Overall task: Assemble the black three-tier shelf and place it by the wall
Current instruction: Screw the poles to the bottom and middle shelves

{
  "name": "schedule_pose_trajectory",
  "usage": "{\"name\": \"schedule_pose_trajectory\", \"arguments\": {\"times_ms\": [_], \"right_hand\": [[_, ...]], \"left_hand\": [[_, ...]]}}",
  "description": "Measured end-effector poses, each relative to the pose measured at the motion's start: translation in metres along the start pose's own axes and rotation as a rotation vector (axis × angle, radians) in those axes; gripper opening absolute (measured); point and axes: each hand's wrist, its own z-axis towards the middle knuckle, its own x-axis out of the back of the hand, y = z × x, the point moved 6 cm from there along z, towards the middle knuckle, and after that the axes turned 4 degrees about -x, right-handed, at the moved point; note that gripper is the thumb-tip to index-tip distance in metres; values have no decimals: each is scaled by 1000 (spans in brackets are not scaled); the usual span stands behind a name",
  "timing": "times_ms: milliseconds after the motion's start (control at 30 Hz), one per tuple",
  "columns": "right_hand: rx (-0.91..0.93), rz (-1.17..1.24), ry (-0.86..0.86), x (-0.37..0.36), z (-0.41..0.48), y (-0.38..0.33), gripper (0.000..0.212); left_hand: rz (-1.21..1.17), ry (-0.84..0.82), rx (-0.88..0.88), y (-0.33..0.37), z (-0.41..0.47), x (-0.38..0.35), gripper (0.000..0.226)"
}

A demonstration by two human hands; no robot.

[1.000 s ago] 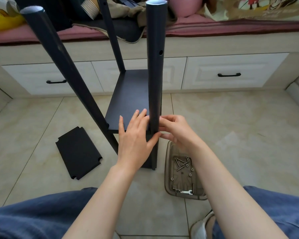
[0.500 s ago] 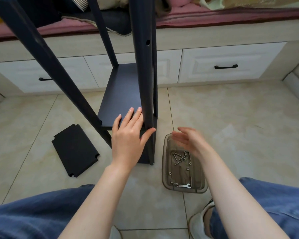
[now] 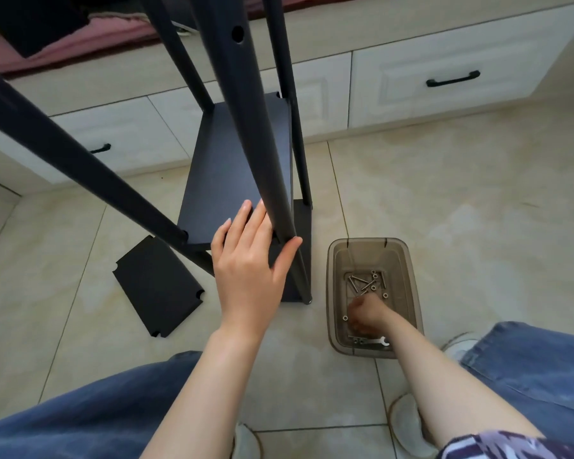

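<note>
The black shelf frame stands on the tiled floor, with its near right post rising past the camera. A black shelf board sits fixed between the posts. My left hand rests on the board's near right corner with fingers straight and the thumb against the post. My right hand reaches down into the smoky plastic tray among the screws. That hand is blurred, so its grip is unclear. A loose black board lies flat on the floor to the left.
A small wrench lies at the tray's near end. White drawers with black handles run along the back under a pink-cushioned bench. My knees in blue jeans and my white shoes fill the bottom edge. Bare tile spreads to the right.
My right hand left the post and dropped into the screw tray. The left hand stayed on the board and post. The camera moved closer and tilted down.
</note>
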Motion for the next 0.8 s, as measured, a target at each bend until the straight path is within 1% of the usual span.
{"name": "schedule_pose_trajectory", "arguments": {"times_ms": [67,100,167,267,467,700,800], "right_hand": [[52,-124,-13,-9,9,-3,16],[76,-183,-17,-12,13,-4,17],[96,-286,6,-16,17,-6,27],[108,-373,77,-22,22,-6,31],[130,-498,177,-26,27,-6,33],[167,-619,177,-24,21,-2,40],[186,-608,157,-24,17,0,38]], "left_hand": [[8,17,4,0,-1,-1,46],[10,21,1,0,-1,-2,46],[17,26,-5,0,-1,-2,46],[19,25,-8,-1,-1,-2,46],[8,28,-4,1,0,-3,48],[-9,4,15,0,0,-3,45],[-29,-19,39,0,0,-1,45]]}}
